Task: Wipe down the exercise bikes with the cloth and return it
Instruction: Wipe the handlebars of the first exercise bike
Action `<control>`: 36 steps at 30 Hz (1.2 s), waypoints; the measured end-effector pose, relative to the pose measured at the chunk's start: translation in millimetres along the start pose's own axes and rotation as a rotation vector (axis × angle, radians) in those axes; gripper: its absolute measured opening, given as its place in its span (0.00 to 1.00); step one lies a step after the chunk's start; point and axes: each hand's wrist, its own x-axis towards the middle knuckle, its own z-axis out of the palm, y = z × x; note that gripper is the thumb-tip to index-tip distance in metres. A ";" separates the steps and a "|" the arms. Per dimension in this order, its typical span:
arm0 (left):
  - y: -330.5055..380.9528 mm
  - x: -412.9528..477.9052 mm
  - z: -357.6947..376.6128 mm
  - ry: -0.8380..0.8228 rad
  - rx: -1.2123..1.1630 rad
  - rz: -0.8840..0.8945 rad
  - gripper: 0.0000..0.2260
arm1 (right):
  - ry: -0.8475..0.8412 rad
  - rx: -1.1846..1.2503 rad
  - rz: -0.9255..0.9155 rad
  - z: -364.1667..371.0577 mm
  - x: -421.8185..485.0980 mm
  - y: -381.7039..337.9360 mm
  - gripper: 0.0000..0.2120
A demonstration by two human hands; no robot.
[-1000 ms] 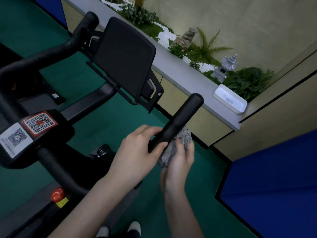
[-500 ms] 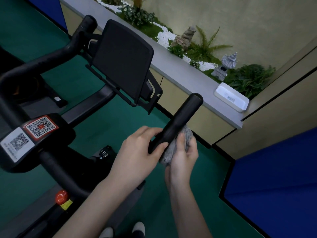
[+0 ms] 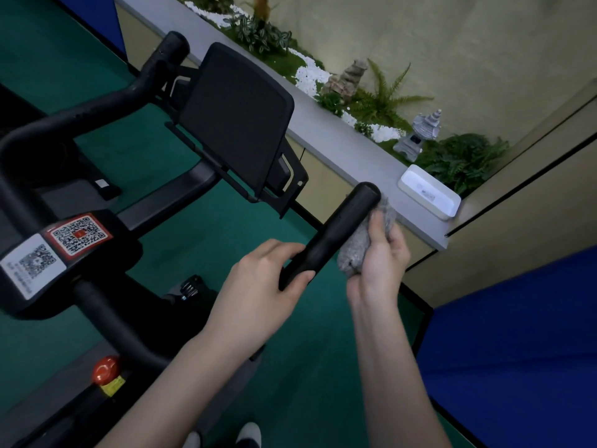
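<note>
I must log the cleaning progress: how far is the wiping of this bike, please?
Done: nothing shows as clearly wiped. In hand: the right hand presses the grey cloth against the right handlebar grip, while the left hand grips that bar lower down. Probably left: the far handlebar, the black console panel and returning the cloth.

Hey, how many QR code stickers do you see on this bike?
2, side by side on the bike's black stem housing: a red-bordered sticker and, to its left, a white sticker. Others may be hidden elsewhere.
</note>
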 end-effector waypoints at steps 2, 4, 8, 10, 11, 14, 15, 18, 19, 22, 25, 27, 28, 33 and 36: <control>0.4 -0.2 -0.1 -0.006 -0.001 0.002 0.15 | 0.009 -0.019 0.002 -3.6 -5.5 2.7 0.05; 0.7 -0.2 -0.3 -0.009 0.002 0.003 0.15 | 0.023 -0.061 -0.052 -1.7 -2.4 -1.8 0.05; 1.3 0.4 -1.0 -0.018 -0.002 -0.007 0.15 | 0.009 -0.332 -0.400 7.5 13.5 -19.1 0.04; 1.0 0.6 -1.2 -0.018 -0.001 -0.009 0.15 | -0.012 -0.588 -0.650 5.6 15.2 -21.7 0.03; 0.9 0.4 -1.2 -0.020 -0.003 -0.011 0.16 | -0.020 -0.690 -0.774 3.3 14.5 -22.6 0.04; 0.7 0.6 -1.1 -0.025 0.003 -0.011 0.15 | -0.112 -0.900 -1.120 -3.8 12.8 -27.0 0.07; 0.4 0.7 -0.9 -0.027 0.007 -0.011 0.15 | -0.170 -0.972 -1.221 -4.7 13.2 -29.5 0.07; -0.2 0.7 -1.1 -0.038 0.000 -0.015 0.15 | -0.341 -1.190 -1.394 -2.3 16.4 -40.8 0.08; -0.3 0.2 -1.2 -0.041 -0.003 -0.015 0.15 | -0.379 -1.228 -1.392 -0.3 17.7 -45.8 0.07; -0.5 -0.5 -1.8 -0.043 -0.008 -0.018 0.15 | -0.553 -1.313 -1.345 6.7 14.4 -56.8 0.06; -0.6 0.4 -2.3 -0.046 -0.016 -0.023 0.14 | -0.872 -1.500 -1.310 12.5 4.3 -58.1 0.05; -1.1 0.8 -2.5 -0.053 -0.029 -0.028 0.15 | -0.947 -1.555 -1.269 17.8 4.2 -63.2 0.06; -1.3 0.8 -2.6 -0.057 -0.034 -0.030 0.15 | -0.927 -1.555 -1.228 21.4 6.0 -66.7 0.06; -0.9 1.5 -3.4 -0.065 -0.049 -0.036 0.16 | -0.955 -1.544 -1.107 32.1 -0.8 -58.1 0.06; -0.6 1.5 -3.8 -0.064 -0.059 -0.049 0.15 | -0.985 -1.555 -1.055 32.8 -2.9 -52.3 0.06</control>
